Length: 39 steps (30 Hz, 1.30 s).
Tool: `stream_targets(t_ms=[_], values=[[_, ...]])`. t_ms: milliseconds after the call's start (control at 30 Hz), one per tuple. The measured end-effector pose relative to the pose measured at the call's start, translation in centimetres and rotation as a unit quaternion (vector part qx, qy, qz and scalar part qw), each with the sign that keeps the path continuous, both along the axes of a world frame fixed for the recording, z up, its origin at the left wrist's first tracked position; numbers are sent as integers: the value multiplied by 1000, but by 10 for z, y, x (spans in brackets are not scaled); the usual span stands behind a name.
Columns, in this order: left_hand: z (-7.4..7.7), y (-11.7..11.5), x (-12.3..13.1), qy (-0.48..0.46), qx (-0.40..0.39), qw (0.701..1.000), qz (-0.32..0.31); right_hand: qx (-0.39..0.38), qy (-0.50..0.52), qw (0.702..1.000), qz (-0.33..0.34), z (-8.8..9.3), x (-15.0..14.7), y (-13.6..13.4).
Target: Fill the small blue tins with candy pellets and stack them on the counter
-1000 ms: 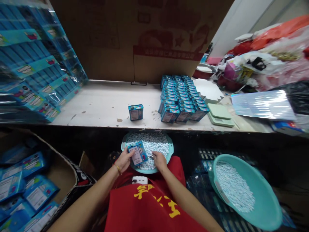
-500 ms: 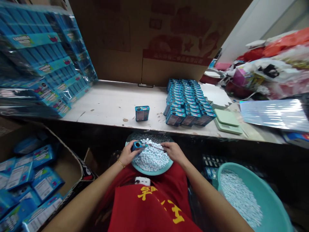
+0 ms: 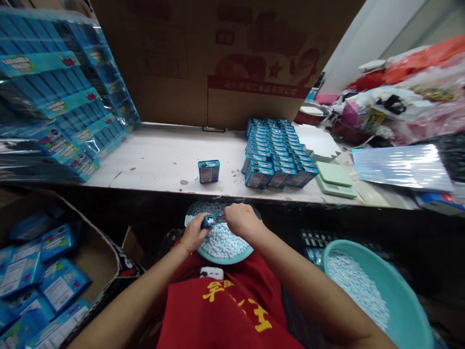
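Note:
My left hand [image 3: 195, 233] is wrapped round a small blue box [image 3: 206, 222] with white candies at its opening. My right hand [image 3: 241, 219] is closed on a small scoop [image 3: 218, 218], whose end meets the mouth of the box. My fingers cover the scoop's handle. Both hands are above a light blue bowl [image 3: 232, 261] on my lap, which holds many small white candies [image 3: 222, 242]. Another small blue box [image 3: 209, 171] stands alone on the table in front of me.
Rows of blue boxes [image 3: 269, 155] and a pale green scale [image 3: 336, 179] stand on the white table [image 3: 156, 160]. Wrapped display packs [image 3: 58, 97] are stacked left, above an open carton [image 3: 105, 242] of blue packs. A teal basin [image 3: 407, 291] of candies sits at lower right.
My right hand has moved left and up, bringing the scoop to the mouth of the box. The heap of candies on the scoop no longer shows. The view has shifted slightly.

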<state>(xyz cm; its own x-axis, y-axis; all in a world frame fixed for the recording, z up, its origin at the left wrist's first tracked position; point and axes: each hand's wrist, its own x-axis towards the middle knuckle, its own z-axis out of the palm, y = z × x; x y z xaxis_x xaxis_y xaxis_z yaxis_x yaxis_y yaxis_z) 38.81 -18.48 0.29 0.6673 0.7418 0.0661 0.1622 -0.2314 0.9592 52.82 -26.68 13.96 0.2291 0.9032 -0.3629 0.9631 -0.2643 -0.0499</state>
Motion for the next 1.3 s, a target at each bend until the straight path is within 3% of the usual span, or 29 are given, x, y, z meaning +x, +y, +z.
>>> stream_targets(t_ms=[67,133,233,333,433,533,700,867,967,1067,1167,1300], values=[[1,4,-4,3,1,1000,12,23,-12,1000,-11,-2,13,-14],[0,9,-10,5,-6,1000,16,24,-10,999,-43,-16,33,-37],[-8,17,-18,-6,-78,996,30,-16,-1,994,-110,-56,60,-74],[-23,18,-16,-42,-204,976,64,-33,0,986,-163,-107,61,-92],[-38,10,-3,-86,-306,946,68,2,22,983,-180,-148,38,-79],[-46,0,11,-102,-348,931,52,54,46,976,-208,-175,17,-55],[-34,-3,12,-102,-372,922,24,138,157,943,-259,-198,20,-41],[-14,11,-11,-105,-300,947,41,190,248,914,-260,-189,38,-48],[-8,19,-21,-57,-176,981,52,212,275,911,-223,-165,47,-52],[-4,19,-19,-14,-66,997,43,227,290,912,-182,-134,54,-53],[2,11,-10,-2,-37,999,32,209,277,927,-140,-104,56,-47],[5,1,1,-6,-50,998,23,113,187,971,-101,-65,48,-31]])
